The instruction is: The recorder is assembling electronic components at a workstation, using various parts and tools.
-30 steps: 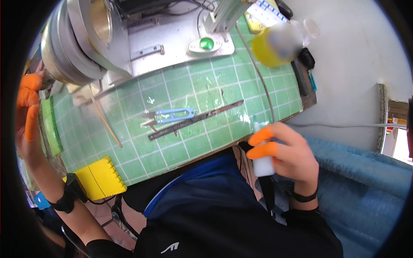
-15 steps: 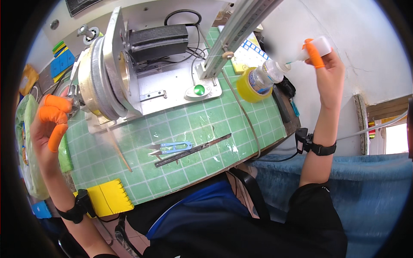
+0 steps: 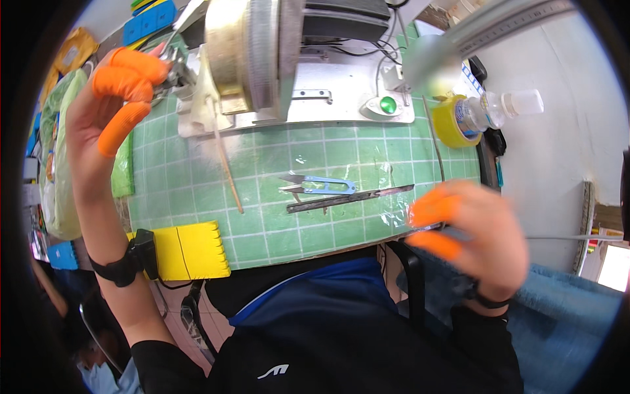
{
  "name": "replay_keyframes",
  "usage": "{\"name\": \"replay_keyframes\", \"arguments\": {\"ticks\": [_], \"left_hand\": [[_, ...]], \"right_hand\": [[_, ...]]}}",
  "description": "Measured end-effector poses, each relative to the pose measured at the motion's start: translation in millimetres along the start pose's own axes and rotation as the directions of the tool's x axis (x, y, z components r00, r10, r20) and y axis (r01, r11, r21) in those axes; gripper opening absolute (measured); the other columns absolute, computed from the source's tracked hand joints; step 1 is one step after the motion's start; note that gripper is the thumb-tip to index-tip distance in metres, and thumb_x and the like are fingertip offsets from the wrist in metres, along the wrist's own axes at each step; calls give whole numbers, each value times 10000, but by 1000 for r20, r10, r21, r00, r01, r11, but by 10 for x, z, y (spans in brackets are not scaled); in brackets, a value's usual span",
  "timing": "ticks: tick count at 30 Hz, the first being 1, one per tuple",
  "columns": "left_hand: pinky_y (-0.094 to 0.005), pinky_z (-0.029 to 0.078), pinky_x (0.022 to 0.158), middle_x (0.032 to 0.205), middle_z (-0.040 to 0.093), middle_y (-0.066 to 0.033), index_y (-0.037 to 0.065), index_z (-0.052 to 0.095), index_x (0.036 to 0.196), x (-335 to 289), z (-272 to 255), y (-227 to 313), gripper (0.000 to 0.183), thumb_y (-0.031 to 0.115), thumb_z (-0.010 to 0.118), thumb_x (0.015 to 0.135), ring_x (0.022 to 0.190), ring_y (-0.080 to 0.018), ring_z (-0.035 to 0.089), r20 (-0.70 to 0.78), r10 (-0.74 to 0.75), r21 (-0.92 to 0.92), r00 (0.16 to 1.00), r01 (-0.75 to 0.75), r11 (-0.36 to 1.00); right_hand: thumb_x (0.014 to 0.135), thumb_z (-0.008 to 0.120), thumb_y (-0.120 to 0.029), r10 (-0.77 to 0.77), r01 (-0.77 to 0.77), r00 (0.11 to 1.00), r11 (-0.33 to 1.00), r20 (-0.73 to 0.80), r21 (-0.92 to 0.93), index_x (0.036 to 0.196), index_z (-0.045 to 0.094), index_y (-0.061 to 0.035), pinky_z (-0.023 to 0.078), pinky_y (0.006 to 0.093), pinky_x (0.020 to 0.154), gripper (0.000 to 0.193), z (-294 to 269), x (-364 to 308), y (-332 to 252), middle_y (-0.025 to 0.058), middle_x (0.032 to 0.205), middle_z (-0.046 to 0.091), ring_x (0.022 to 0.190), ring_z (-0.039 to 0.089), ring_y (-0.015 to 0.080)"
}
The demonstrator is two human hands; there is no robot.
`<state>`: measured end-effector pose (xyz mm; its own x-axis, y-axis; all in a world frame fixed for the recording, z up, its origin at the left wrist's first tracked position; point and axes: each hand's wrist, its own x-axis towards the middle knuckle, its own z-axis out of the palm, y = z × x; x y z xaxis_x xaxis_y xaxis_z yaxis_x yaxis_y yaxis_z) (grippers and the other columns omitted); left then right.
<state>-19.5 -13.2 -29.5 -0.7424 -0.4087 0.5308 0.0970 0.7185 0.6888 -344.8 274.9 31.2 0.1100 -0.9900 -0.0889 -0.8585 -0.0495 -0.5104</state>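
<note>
Right hand [image 3: 482,233]: shifted since the earlier frame from beside the bottle [image 3: 467,118], far right, to the near right edge of the tabletop [image 3: 197,184]; the white container is no longer seen in its fingers, and a white cylinder [image 3: 523,102] now sits at the bottle's mouth.

Metal fitting [image 3: 176,77]: far left, just right of the left hand [image 3: 98,121], left of the brass-coloured drum [image 3: 226,59]. Left hand much the nearer. Long axis cannot be told. Silvery, small, partly covered by fingers; these are orange-sheathed, bent and narrow, whether gripping cannot be told.

Dark strip [image 3: 351,198]: slim, flat, worn-looking; long axis from near left to far right, right end just left of the right hand, the nearer one. That hand blurred, orange-sheathed fingers parted, nothing visible between.

Blue snips [image 3: 326,180]: along the strip's far side, points left, blades apart.

Wooden stick [image 3: 228,167]: thin, left of the snips.

Yellow block [image 3: 187,253]: near left edge, toothed along its right side.

Green button [image 3: 388,104]: domed, on the metal base plate [image 3: 315,111], far right of the drum.
</note>
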Motion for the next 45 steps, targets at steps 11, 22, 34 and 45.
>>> {"name": "replay_keyframes", "arguments": {"ticks": [11,22,34,45], "left_hand": [[-520,417,1091,948,685,-123,17,654,879,87,53,52,126,-42,728,797,978,-261,657,-35,71,-153,997,-76,985],[-464,490,1022,924,710,-85,48,669,840,53,8,69,121,24,775,786,921,-223,676,-60,96,-80,994,-100,992],[-421,520,971,937,683,-90,15,660,826,35,16,37,143,-9,783,757,886,-225,669,-116,92,-191,989,-113,975],[-432,526,988,940,694,-105,6,674,833,55,26,-16,164,-17,798,728,913,-240,674,-141,158,-152,977,-179,972]], "right_hand": [[753,636,-2,67,-6,986,926,150,-379,1004,551,14,516,402,683,265,820,380,-233,160,895,558,834,612,328],[742,793,-27,-325,258,937,890,126,376,953,706,27,491,306,585,234,44,658,-552,139,852,658,724,666,259],[961,636,-89,-573,543,678,813,-460,-213,1202,525,133,537,281,637,346,-69,1498,-759,327,1041,666,659,639,213],[773,819,-41,-624,613,676,771,-392,-171,1001,681,74,539,392,842,291,209,1838,-856,153,913,723,921,697,298]]}}
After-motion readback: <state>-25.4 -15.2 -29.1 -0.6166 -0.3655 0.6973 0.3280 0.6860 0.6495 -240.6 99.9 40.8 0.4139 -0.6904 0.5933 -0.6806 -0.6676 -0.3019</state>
